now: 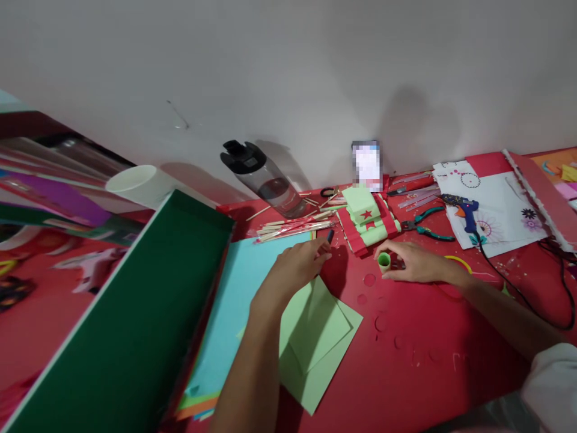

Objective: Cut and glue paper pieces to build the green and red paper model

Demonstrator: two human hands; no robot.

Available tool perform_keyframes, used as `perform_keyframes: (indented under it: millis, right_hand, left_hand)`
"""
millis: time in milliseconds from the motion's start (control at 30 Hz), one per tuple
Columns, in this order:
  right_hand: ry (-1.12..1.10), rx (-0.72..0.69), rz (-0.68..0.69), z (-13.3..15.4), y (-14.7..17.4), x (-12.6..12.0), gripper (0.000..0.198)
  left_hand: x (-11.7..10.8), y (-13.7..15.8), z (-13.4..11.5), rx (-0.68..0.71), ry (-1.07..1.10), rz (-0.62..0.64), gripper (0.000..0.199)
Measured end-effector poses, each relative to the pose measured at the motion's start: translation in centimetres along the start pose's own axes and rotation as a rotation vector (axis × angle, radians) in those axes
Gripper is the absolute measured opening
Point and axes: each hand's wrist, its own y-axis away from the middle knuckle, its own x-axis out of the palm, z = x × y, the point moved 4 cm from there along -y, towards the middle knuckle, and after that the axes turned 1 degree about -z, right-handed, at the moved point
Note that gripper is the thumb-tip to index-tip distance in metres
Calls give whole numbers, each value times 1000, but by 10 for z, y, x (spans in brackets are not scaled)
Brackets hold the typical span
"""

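My right hand (412,262) grips a small rolled green paper tube (384,261) between thumb and fingers, its open end facing up. My left hand (301,264) is over the top corner of the light green paper sheets (322,337), fingers curled together. A dark pen-like stick (330,236) shows at its fingertips; whether those fingers grip it is hidden. Just beyond both hands sits a red and pale green paper model (367,219) with red stars. Pliers with teal handles (435,231) lie behind my right hand.
At right, a blue glue gun (469,211) with a trailing cord rests on patterned paper (500,204). A tilted-looking bottle (270,180), wooden sticks (293,228) and a lit phone (367,165) are along the wall. A green-sided box (130,325) and blue paper (243,282) occupy the left.
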Motion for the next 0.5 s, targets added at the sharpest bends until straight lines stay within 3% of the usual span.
perform_keyframes:
  millis: [167,300,367,433,500]
  right_hand:
    - [-6,-12,46,6,8,-27,63]
    - [167,103,-160,-2,26,-83,36]
    - [421,295,-265,-16,42,-115,38]
    - [753,603,-303,-35,62,-143,42]
    - [892,857,-296,-56,80,-163,47]
  left_hand:
    - [0,6,-19,103,26,14,20]
    - [0,11,-34,225,150,58,20]
    - [3,13,-42,302,235,74,22]
    - [10,14,-49,379,302,98,24]
    - [18,12,-55,430,340,106,28]
